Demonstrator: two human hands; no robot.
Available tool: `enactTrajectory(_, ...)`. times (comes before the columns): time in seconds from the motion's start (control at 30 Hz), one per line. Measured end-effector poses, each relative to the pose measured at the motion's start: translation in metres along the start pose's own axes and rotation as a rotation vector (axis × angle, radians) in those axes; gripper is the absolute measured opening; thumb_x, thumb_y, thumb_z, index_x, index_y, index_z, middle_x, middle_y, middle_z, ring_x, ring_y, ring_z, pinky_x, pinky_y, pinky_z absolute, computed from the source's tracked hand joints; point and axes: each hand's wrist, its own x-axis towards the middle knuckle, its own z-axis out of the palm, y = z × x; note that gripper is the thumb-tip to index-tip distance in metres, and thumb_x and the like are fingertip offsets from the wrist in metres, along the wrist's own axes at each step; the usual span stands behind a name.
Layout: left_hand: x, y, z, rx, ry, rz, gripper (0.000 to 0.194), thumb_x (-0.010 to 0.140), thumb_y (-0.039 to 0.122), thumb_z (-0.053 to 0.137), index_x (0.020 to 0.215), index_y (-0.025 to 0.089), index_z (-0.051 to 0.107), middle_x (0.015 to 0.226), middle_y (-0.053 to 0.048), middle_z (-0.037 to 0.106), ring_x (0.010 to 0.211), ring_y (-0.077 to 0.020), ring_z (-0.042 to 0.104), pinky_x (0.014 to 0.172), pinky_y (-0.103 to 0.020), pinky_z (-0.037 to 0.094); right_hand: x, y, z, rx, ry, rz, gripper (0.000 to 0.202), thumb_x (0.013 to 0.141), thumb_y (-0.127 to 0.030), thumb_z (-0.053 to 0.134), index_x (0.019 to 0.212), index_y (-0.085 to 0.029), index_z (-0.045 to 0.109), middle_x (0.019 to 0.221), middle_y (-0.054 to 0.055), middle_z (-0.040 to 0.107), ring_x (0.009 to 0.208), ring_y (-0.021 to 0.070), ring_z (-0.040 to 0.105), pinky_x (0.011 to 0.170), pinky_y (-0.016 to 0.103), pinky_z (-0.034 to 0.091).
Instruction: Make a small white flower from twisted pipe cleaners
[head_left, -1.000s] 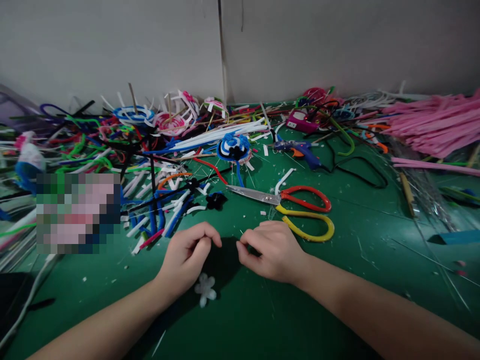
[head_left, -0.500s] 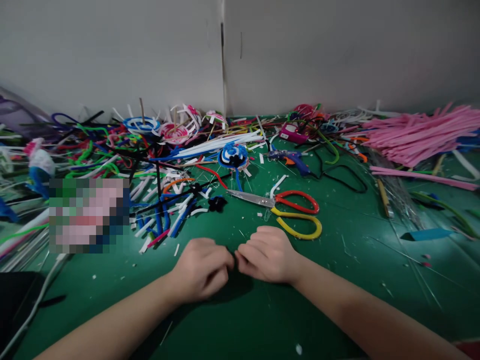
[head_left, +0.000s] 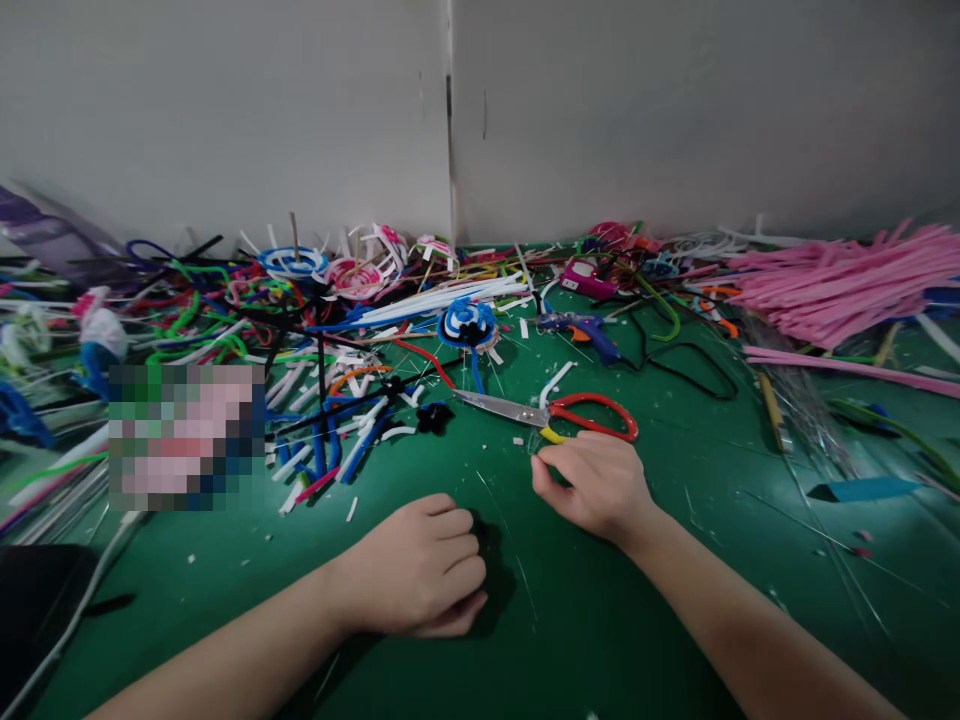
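Observation:
My left hand (head_left: 420,570) is closed in a loose fist low over the green table, and its curled fingers hide whatever may be inside. Higher up and to the right, my right hand (head_left: 600,485) is also closed, thumb near the bent forefinger. It covers most of the yellow handle of the scissors (head_left: 502,406), whose red handle and blade stay visible; whether it touches them I cannot tell. A blue and white pipe-cleaner flower (head_left: 469,325) with a black centre lies just beyond the blade. A small black flower-shaped piece (head_left: 435,416) rests left of the scissors.
A blue glue gun (head_left: 592,335) with a black cord lies behind the scissors. Cut pipe cleaners (head_left: 360,435) are scattered at left, and a pink bundle (head_left: 855,280) is heaped at right. A white cable (head_left: 82,590) runs along the left. Behind stands a grey wall (head_left: 225,110).
My hands have moved apart from nearly touching. The right went up and right, over the yellow scissor handle; the left turned knuckles-up and shifted slightly lower. The view tilted up a little.

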Motion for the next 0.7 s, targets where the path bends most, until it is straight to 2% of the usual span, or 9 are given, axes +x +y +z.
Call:
enactTrajectory(0.13,0.000,-0.004,0.003,0.117,0.017,-0.083,0.023,0.088,0.020,0.049,0.065,0.018,0.050,0.057,0.001,0.053,0.059,-0.0150,0.045,0.060,-0.031,0.034,-0.003,-0.002,0.003,0.089,-0.022,0.103,0.018,0.082,-0.016,0.054,0.064,-0.018,0.055,0.045,-0.006,0.045,0.042,0.0085,0.039,0.045,0.025,0.032)
enactTrajectory(0.27,-0.002,-0.007,0.004,0.177,0.085,-0.145,0.019,0.090,0.018,0.049,0.071,0.017,0.053,0.057,0.002,0.053,0.057,-0.0142,0.044,0.061,-0.030,0.034,-0.001,-0.002,0.001,0.153,-0.033,0.128,0.021,0.083,-0.016,0.052,0.062,-0.018,0.054,0.044,-0.007,0.040,0.042,0.0079,0.035,0.045,0.024,0.030)
enactTrajectory(0.5,0.003,0.007,0.007,0.092,0.202,-0.136,0.018,0.084,0.014,0.051,0.067,0.016,0.055,0.051,0.002,0.050,0.050,-0.0129,0.041,0.053,-0.029,0.030,-0.002,0.000,0.001,0.218,-0.103,0.175,0.028,0.084,-0.018,0.050,0.056,-0.017,0.052,0.044,-0.007,0.034,0.042,0.0074,0.033,0.045,0.023,0.027)
enactTrajectory(0.6,0.010,0.002,-0.008,0.095,0.198,-0.180,0.021,0.083,0.015,0.050,0.063,0.017,0.055,0.050,0.002,0.051,0.049,-0.0127,0.041,0.053,-0.029,0.031,-0.002,0.000,0.003,0.247,-0.111,0.164,0.027,0.084,-0.018,0.050,0.056,-0.017,0.052,0.044,-0.007,0.034,0.042,0.0073,0.032,0.047,0.023,0.028)
enactTrajectory(0.7,0.016,-0.030,-0.035,0.250,0.186,-0.338,0.021,0.085,0.016,0.049,0.065,0.018,0.056,0.053,0.001,0.055,0.051,-0.0134,0.046,0.054,-0.028,0.033,-0.003,0.002,0.004,0.256,-0.104,0.163,0.026,0.084,-0.018,0.051,0.058,-0.016,0.053,0.045,-0.007,0.037,0.043,0.0071,0.034,0.047,0.023,0.028)
